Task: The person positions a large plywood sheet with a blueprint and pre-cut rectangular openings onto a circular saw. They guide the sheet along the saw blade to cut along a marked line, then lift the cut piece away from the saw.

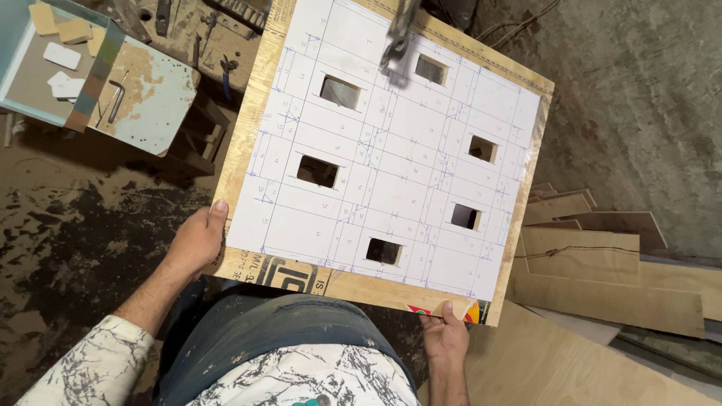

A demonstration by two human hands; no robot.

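At far left I see a pale blue tray (162, 90) on the dusty floor. My left hand (197, 242) grips the plywood board (259, 98) at its left edge; my right hand (444, 336) clasps its near edge. Plywood offcuts (594, 263) lie at right.

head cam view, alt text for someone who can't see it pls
Seen from above, a person's left hand and right hand grip the near corners of a plywood panel covered by a white drawing sheet with six rectangular cut-outs. Plywood offcuts lie to the right.
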